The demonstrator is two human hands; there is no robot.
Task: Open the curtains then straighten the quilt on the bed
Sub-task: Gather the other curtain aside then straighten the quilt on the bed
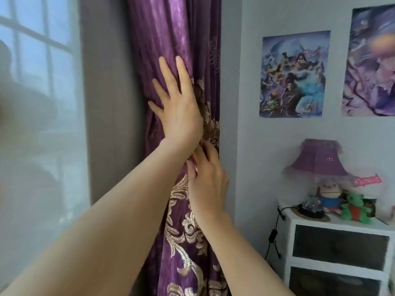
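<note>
We cannot see the left hand [181, 112]'s thumb, nor the right hand [206, 182]'s fingertips, tucked into the curtain [171, 39]. The right poster [372, 60] and cabinet [339, 253] are cropped. The toys [342, 201] on the cabinet's top edge blur.

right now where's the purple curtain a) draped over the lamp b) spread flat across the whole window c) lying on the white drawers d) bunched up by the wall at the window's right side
d, the purple curtain is gathered into folds beside the wall, with the left hand pressed flat on it and the right hand pinching its edge just below, while the window to the left is uncovered.
</note>
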